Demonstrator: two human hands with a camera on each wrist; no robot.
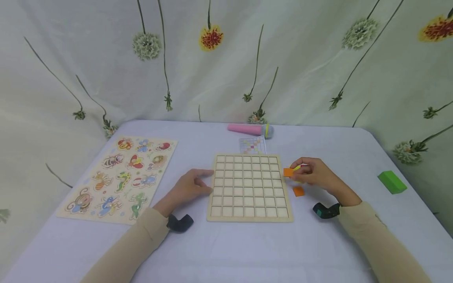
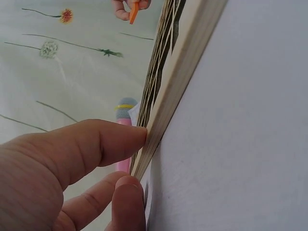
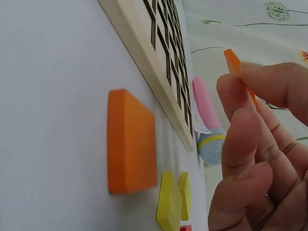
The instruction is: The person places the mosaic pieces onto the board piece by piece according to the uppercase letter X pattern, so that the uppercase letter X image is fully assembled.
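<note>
Between thumb and fingertips, my right hand (image 1: 313, 172) pinches an orange square tile (image 3: 233, 62), raised beside the board's right edge. A second orange tile (image 1: 298, 191) lies on the table below that hand. Yellow tiles (image 3: 168, 202) and a bit of a red one (image 3: 185, 228) are behind it, partly covered by the hand in the head view. The wooden grid board (image 1: 249, 218) lies flat in the middle, its square cells bare. My left hand (image 1: 189, 186) touches the board's left edge with its fingertips, the fingers loosely bent.
Behind the board lie a small colour-pattern card (image 1: 252, 145) and a pink toy microphone (image 1: 245, 129). A wooden insect puzzle (image 1: 116, 177) covers the table's left side. A green block (image 1: 392, 182) sits at the far right. A flower-print cloth (image 1: 226, 78) hangs behind the table.
</note>
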